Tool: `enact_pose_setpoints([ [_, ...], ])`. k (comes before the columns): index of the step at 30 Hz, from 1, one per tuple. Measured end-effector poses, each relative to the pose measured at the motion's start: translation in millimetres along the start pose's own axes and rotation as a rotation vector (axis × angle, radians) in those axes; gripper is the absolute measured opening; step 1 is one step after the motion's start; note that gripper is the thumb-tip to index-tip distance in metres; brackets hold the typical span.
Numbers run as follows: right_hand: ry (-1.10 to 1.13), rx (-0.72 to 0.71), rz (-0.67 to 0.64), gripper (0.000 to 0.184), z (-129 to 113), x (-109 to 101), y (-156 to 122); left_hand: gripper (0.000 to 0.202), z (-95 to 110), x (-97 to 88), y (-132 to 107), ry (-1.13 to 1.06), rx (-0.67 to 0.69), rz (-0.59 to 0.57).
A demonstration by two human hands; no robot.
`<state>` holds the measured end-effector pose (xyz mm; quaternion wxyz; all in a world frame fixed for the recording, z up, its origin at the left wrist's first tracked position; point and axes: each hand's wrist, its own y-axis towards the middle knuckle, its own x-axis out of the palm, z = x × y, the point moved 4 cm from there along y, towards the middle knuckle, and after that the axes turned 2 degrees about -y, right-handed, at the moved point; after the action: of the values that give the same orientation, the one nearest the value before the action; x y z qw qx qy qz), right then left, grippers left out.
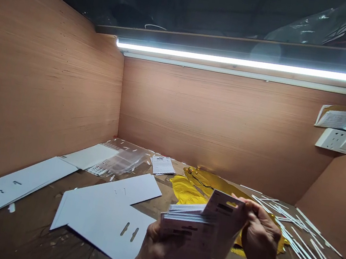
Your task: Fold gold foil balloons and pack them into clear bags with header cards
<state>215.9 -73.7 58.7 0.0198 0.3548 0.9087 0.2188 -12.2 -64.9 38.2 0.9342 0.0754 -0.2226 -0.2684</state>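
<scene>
Left hand [152, 249] sits low at the near edge of the head camera's view, curled under and around a stack of white printed cards [186, 224], its fingers mostly hidden by the pile. Right hand [261, 235] pinches a raised white card with blacked-out print [225, 216] by its right edge, holding it fanned up from the stack. The stack lies directly between the two hands, its long axis running roughly side to side and tilted slightly, with the raised card nearer the right hand.

Below the hands lies a scuffed brown work surface [25, 233], bearing a white slotted cardboard sheet [106, 219] just left of the stack and a long white cardboard panel [2, 192] farther left. Beyond them are a crumpled clear plastic bag [118, 160] and a white printed leaflet [162, 165]. A crumpled yellow foil balloon [193, 189] lies behind the hands, and thin white plastic strips [307, 251] spread to the right. Pinkish wood-veneer walls [45, 83] enclose the space, with a white wall socket [337, 140] at right and a bright fluorescent tube [252, 63] overhead.
</scene>
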Motion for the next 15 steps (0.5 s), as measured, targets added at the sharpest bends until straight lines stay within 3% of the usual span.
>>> enact_pose_setpoints([
  [5, -0.115, -0.072, -0.178, 0.022, 1, 3, 0, 0.026, 6, 2.9, -1, -0.015, 0.009, -0.011],
  [8, -0.107, -0.101, -0.215, 0.019, 7, 16, -19, 0.027, -1, 0.2, -1, 0.023, 0.003, 0.009],
  [11, -0.030, -0.084, -0.263, 0.020, 10, 36, -43, 0.026, -7, -6.9, -1, 0.133, 0.007, 0.107],
  [15, 0.157, 0.037, -0.282, 0.049, 6, 48, -57, 0.027, -9, -10.3, -3, 0.185, 0.009, 0.169],
])
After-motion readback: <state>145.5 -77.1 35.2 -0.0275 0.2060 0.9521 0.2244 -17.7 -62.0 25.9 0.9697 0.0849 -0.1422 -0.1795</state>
